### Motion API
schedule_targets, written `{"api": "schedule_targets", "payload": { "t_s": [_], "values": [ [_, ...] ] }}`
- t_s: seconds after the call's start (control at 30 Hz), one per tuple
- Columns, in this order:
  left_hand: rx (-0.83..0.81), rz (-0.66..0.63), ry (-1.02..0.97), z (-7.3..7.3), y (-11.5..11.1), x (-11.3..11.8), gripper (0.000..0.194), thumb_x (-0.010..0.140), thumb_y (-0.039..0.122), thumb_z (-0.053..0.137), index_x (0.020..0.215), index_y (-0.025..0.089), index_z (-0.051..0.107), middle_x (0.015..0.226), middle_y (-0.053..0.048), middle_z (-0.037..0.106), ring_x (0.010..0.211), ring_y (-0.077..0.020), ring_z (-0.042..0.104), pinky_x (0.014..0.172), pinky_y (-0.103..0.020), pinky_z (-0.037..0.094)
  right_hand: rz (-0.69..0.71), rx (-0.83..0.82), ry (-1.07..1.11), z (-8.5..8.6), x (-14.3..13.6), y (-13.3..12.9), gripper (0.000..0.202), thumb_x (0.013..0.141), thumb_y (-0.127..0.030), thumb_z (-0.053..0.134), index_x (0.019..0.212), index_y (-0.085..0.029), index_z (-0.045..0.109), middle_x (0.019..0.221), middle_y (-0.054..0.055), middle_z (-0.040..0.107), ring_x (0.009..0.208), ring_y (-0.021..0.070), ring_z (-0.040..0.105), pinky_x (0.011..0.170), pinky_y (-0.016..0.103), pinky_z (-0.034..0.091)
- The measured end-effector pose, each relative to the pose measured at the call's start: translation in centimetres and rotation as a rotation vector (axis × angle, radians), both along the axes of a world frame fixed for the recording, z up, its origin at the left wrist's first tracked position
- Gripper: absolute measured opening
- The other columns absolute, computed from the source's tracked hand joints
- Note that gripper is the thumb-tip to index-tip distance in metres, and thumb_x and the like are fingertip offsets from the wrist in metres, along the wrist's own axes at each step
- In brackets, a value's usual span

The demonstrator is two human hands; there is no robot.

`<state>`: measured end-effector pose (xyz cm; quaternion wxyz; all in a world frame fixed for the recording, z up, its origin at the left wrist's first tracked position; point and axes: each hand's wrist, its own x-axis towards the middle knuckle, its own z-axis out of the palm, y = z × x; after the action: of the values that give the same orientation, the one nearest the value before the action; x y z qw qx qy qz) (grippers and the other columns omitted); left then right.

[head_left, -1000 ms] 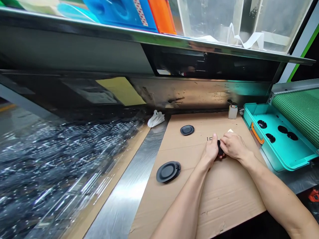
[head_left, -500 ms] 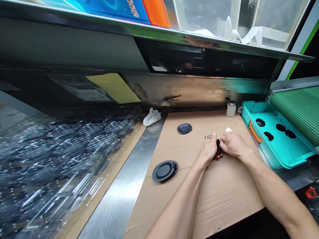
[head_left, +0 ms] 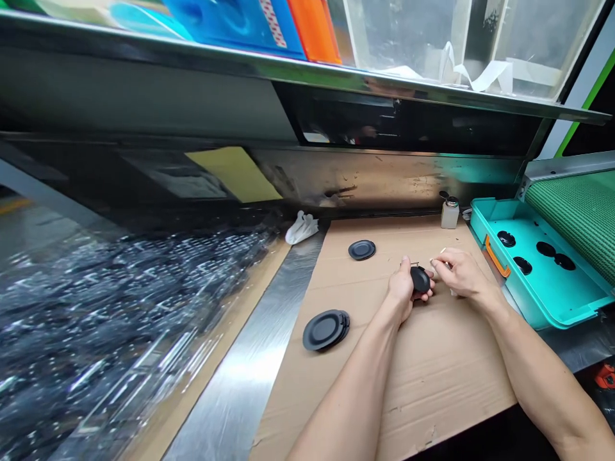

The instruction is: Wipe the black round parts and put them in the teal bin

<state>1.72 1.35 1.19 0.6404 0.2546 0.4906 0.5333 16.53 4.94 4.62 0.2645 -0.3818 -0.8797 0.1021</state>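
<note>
In the head view, the black disc is round, smooth and slightly glossy, tilted above the cardboard sheet; my left hand grips it, thumb up along its edge. My right hand is just beside it, apart, thumb and forefinger pinching something small and pale that I can't make out; both forearms reach forward
</note>
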Motion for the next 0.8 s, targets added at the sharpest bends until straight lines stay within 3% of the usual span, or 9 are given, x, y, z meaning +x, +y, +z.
{"api": "schedule_targets", "payload": {
  "t_s": [0.1, 0.23, 0.53, 0.8],
  "values": [
    [-0.012, -0.021, -0.039, 0.3, 0.2, -0.3, 0.065, 0.101, 0.054, 0.02, 0.079, 0.01, 0.063, 0.053, -0.01, 0.063, 0.036, -0.0149, 0.055, 0.033, -0.023, 0.038, 0.019, 0.035, -0.122, -0.2, -0.2, -0.1, 0.03, 0.101, -0.026, 0.049, 0.078, -0.019, 0.067, 0.079, 0.002, 0.059, 0.081, 0.015, 0.052, 0.078, 0.026, 0.037],
    [-0.001, -0.008, 0.058, -0.1, 0.1, 0.1, 0.062, 0.1, 0.055, 0.026, 0.077, 0.011, 0.063, 0.05, -0.009, 0.062, 0.035, -0.0156, 0.054, 0.033, -0.024, 0.038, 0.013, 0.081, -0.243, -0.1, -0.6, -0.5, 0.03, 0.103, -0.029, 0.047, 0.085, -0.02, 0.069, 0.088, 0.004, 0.062, 0.087, 0.0168, 0.051, 0.08, 0.028, 0.035],
    [0.065, -0.041, 0.314, -0.6, -0.2, 0.7, 0.067, 0.094, 0.067, 0.031, 0.061, 0.016, 0.06, 0.042, -0.008, 0.057, 0.031, -0.0179, 0.053, 0.033, -0.027, 0.041, 0.034, 0.129, -0.314, -0.2, -1.0, -0.7, 0.029, 0.099, -0.021, 0.048, 0.077, -0.018, 0.068, 0.081, 0.005, 0.064, 0.084, 0.018, 0.052, 0.079, 0.029, 0.035],
    [0.047, -0.069, 0.41, -0.6, -0.5, 0.7, 0.07, 0.092, 0.071, 0.034, 0.059, 0.017, 0.063, 0.04, -0.008, 0.057, 0.031, -0.0191, 0.054, 0.032, -0.027, 0.038, -0.041, 0.071, -0.38, -0.3, -1.4, -0.8, 0.025, 0.092, -0.019, 0.052, 0.074, -0.018, 0.07, 0.081, 0.007, 0.067, 0.079, 0.0188, 0.055, 0.073, 0.029, 0.037]
  ]
}}
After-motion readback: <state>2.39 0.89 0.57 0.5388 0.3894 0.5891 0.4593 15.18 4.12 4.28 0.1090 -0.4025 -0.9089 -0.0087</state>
